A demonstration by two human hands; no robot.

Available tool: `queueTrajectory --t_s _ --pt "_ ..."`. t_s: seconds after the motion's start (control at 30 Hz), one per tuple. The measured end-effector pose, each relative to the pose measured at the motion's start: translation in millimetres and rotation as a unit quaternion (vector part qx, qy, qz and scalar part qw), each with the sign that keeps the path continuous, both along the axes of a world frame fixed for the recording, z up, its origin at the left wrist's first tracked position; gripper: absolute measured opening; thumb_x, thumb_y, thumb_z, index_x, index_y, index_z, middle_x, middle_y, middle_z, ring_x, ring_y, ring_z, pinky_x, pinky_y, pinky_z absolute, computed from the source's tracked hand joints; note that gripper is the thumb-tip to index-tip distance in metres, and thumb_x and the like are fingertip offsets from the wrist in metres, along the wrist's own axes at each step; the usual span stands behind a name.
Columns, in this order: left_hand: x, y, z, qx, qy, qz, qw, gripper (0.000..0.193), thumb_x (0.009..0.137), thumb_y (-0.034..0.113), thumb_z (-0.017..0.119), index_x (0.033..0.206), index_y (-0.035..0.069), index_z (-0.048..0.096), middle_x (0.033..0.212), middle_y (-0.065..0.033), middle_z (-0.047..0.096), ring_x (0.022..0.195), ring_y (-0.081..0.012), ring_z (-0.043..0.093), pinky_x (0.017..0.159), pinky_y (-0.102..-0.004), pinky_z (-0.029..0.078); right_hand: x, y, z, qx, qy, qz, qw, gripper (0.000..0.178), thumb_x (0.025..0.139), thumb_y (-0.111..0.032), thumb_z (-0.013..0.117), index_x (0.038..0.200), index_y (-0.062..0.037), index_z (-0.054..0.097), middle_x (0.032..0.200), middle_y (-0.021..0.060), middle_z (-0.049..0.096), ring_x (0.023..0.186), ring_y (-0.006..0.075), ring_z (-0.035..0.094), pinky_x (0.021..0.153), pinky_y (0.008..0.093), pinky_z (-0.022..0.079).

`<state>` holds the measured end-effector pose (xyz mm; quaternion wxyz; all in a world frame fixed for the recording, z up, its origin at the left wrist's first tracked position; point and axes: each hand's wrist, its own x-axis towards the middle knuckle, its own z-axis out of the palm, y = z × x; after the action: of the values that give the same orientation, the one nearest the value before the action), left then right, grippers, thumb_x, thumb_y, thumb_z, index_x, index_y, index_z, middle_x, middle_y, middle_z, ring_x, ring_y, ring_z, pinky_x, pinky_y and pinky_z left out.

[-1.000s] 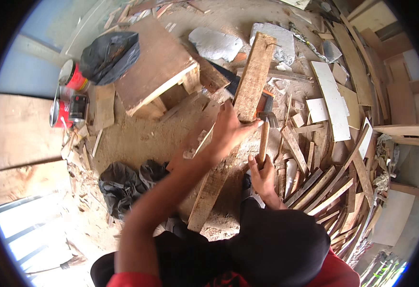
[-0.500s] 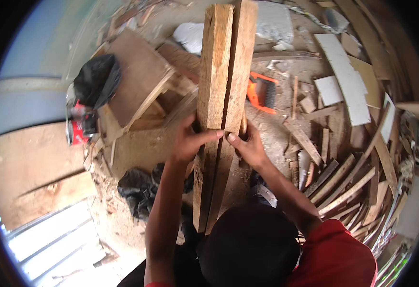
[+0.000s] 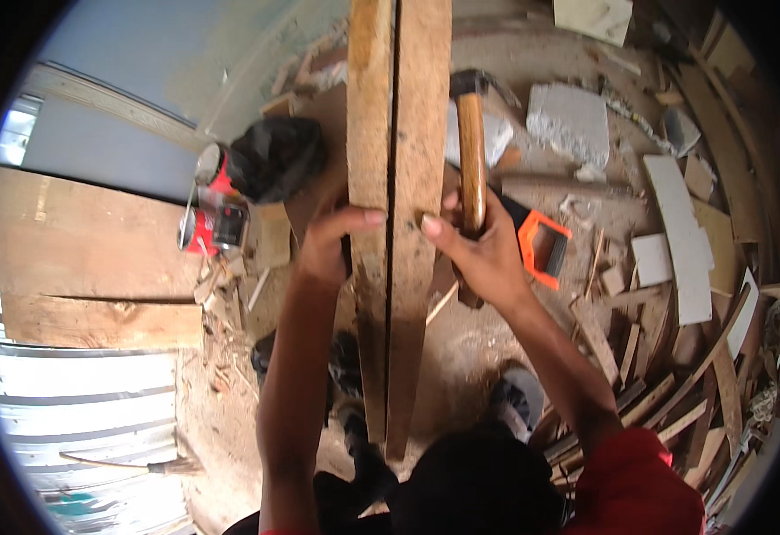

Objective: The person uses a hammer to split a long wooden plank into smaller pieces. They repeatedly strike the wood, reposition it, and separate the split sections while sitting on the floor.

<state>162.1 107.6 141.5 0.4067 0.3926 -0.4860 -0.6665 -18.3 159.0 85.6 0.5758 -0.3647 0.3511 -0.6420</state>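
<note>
Two long wooden beams (image 3: pixel 418 160) run side by side up the middle of the view, a narrow dark gap between them. My left hand (image 3: pixel 328 239) is closed on the left beam's edge, thumb on its face and the other fingers hidden behind. On the right edge my right hand (image 3: pixel 488 254) grips the other beam, its thumb pressed on the front. A hammer (image 3: pixel 471 160) with a varnished wooden handle is also in my right hand, its dark head pointing away from me. The beams' far ends run out of the picture.
An orange-handled saw (image 3: pixel 546 248) lies on the floor to the right. Beyond it are a white board (image 3: pixel 678 241) and piles of scrap wood. Left are a black bag (image 3: pixel 276 159), red cans (image 3: pixel 199 230) and a plywood sheet (image 3: pixel 87 241). A broom (image 3: pixel 172 466) lies lower left.
The beams have come closer and stand straighter, their far ends now cut off by the upper edge. The hammer has come into plain sight in my right hand. The view has shifted.
</note>
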Motion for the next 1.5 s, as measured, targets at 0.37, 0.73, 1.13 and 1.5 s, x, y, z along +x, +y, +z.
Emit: queueTrajectory --t_s 0.37,0.73,1.13,1.5 --pt "-34 15 -1 -0.012 0.062 -0.035 0.997 0.068 0.071 0.009 0.07 0.134 -0.005 0.051 0.123 -0.0163 0.064 0.112 -0.026 0.061 0.099 -0.0356 0.045 -22 34 10 0.058 0.06 -0.03 0.996 0.038 0.089 -0.014 0.076 0.107 -0.0022 0.044 0.095 0.0088 0.063 0.093 0.0141 0.066 0.079 0.0274 0.056" --pt "-34 18 -11 0.011 0.076 -0.054 0.996 0.066 0.073 0.008 0.07 0.135 -0.004 0.051 0.123 -0.0149 0.064 0.111 -0.0245 0.062 0.096 -0.0352 0.046 -22 51 7 0.107 0.089 -0.051 0.989 0.045 0.088 -0.02 0.078 0.108 -0.0008 0.043 0.096 0.0149 0.067 0.096 0.0177 0.066 0.08 0.0307 0.054" --pt "-19 -21 -46 0.153 0.028 0.022 0.988 0.051 0.079 0.006 0.067 0.129 -0.004 0.056 0.114 -0.015 0.067 0.106 -0.0249 0.063 0.096 -0.0369 0.047 -29 84 -63 0.169 0.232 -0.047 0.957 0.045 0.092 -0.039 0.071 0.102 0.0001 0.052 0.072 0.0023 0.059 0.043 0.0058 0.047 0.037 0.0228 0.039" --pt "-39 -28 -71 0.122 0.04 -0.017 0.992 0.045 0.082 0.012 0.072 0.123 -0.003 0.06 0.114 -0.0133 0.067 0.106 -0.0225 0.062 0.096 -0.0346 0.044 -3 113 -107 0.188 0.254 -0.039 0.948 0.054 0.086 -0.032 0.079 0.113 0.0031 0.048 0.107 0.0125 0.07 0.053 0.0067 0.053 0.045 0.0227 0.045"
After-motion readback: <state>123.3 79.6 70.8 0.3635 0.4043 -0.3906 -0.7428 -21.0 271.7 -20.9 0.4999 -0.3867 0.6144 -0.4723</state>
